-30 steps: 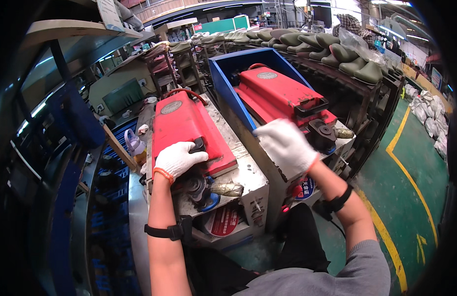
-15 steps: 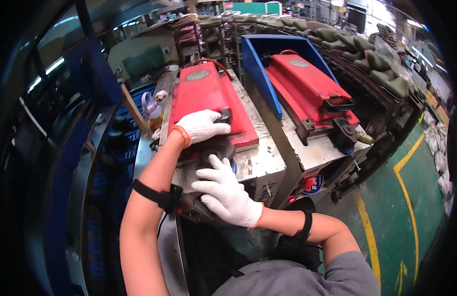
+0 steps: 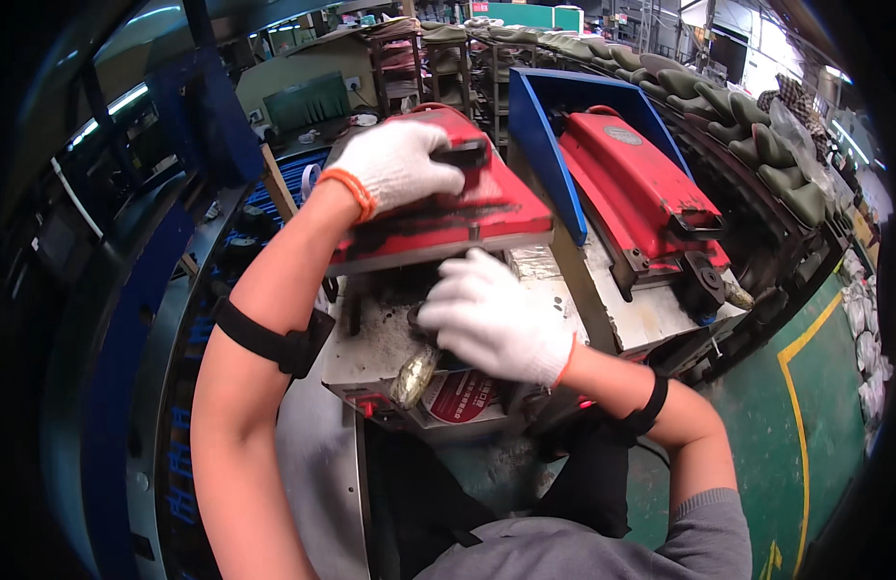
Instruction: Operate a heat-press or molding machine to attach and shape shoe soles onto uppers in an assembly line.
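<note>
My left hand (image 3: 401,164), in a white knit glove, grips the black handle of a red hinged mould lid (image 3: 486,208) and holds it lifted. Under the raised lid lies the dirty metal bed of the press station (image 3: 375,338). My right hand (image 3: 491,319), also gloved, rests inside that opening near the front of the bed, fingers curled over a dark part I cannot make out. A gold-coloured knob (image 3: 414,375) sticks out at the station's front edge just left of that hand.
A second red mould lid (image 3: 636,184) lies shut on the station to the right, beside a blue divider panel (image 3: 540,145). Several olive-green shoe pieces (image 3: 757,126) line a rack at the back right. Green floor with a yellow line (image 3: 806,387) is at right.
My left hand has raised the red lid from flat to open. My right hand came from the right-hand station, across and down, into the opened mould.
</note>
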A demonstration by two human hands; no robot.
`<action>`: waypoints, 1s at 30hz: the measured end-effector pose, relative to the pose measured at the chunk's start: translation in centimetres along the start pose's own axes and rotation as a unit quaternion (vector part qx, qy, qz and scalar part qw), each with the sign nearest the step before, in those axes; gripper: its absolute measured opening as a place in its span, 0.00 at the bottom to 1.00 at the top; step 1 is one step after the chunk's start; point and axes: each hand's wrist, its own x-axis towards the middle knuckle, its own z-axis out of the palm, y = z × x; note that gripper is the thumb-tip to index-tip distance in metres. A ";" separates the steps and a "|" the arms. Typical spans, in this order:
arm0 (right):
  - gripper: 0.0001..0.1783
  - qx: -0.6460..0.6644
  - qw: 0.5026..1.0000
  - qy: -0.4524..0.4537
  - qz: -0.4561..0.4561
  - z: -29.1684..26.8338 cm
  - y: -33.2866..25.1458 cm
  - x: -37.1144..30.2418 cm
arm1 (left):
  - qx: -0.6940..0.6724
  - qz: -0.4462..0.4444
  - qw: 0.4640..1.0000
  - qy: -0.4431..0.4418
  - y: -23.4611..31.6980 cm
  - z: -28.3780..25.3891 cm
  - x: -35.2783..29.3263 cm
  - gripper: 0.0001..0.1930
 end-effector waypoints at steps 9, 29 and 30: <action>0.54 -0.027 0.905 -0.146 0.400 5.9 12.0 6.4 | 0.226 0.146 0.898 0.349 -2.3 -2.8 2.2 0.34; 0.29 0.585 0.622 0.190 0.484 -1.7 3.6 4.2 | -0.905 -0.159 0.391 0.046 -4.6 14.4 -17.4 0.35; 0.31 0.602 0.632 0.174 0.456 -1.9 1.4 4.5 | -0.898 -0.105 0.423 0.060 -4.6 14.9 -17.3 0.37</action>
